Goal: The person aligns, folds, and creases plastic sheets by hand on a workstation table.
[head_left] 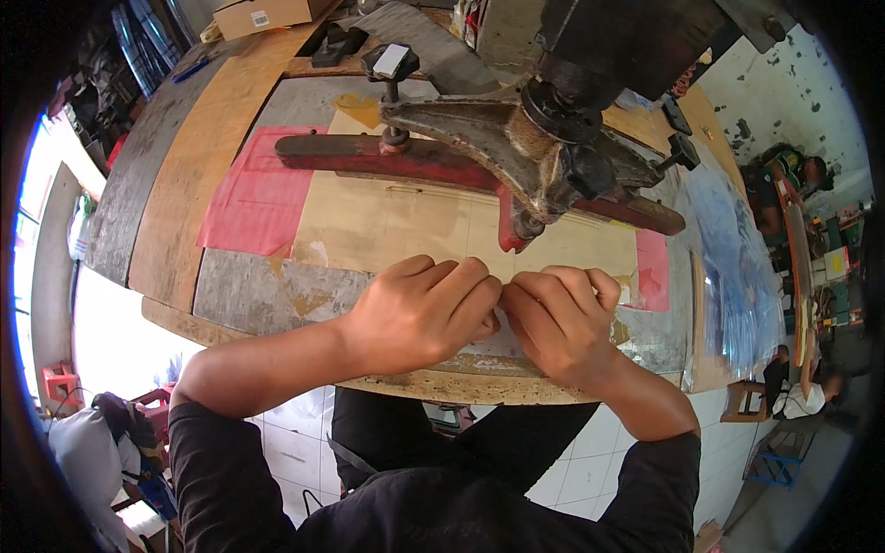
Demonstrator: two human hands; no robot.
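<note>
My left hand and my right hand meet knuckle to knuckle above the front part of the worktable, both with curled fingers. Whatever they pinch, if anything, is hidden behind the fingers. Just beyond them lies a pale yellow sheet on the grey metal plate, with a pink-red sheet at its left and a smaller pink piece at its right. Over the sheets stands a heavy press head with a long red bar across it.
Clear plastic sheets hang over the table's right side. A cardboard box and a blue pen lie at the back left. Other people sit at the far right, near a blue stool. Bags are piled at lower left.
</note>
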